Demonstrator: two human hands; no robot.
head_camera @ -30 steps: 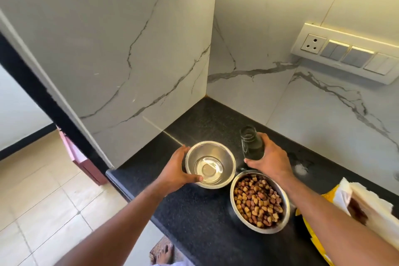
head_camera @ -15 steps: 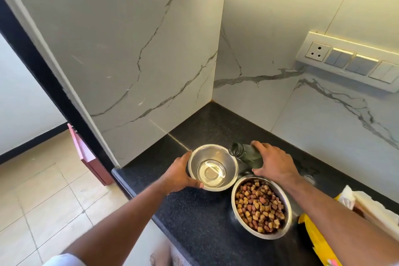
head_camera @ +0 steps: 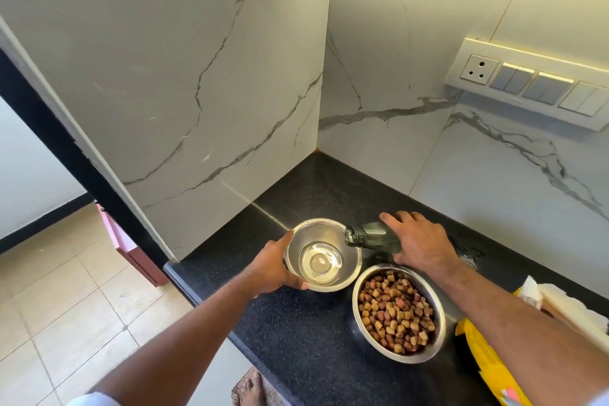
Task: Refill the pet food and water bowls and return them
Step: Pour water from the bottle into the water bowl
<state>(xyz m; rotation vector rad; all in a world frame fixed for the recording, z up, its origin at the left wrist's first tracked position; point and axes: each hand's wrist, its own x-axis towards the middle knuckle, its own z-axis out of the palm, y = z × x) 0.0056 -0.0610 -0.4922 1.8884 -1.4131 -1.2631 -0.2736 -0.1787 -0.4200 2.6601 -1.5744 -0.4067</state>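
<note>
A steel water bowl with a little water in its bottom sits on the black countertop. My left hand grips its left rim. My right hand holds a dark green glass bottle tipped almost level, its open mouth over the bowl's right rim. Just to the right and nearer me stands a second steel bowl filled with brown kibble.
A yellow pet food bag with a white torn top lies at the right edge. Marble walls close the counter at the left and back. A switch panel is on the back wall. Tiled floor and a pink object lie left.
The bottle has gone from upright to tipped sideways, its mouth now at the water bowl's rim. My left hand has kept its hold on the bowl.
</note>
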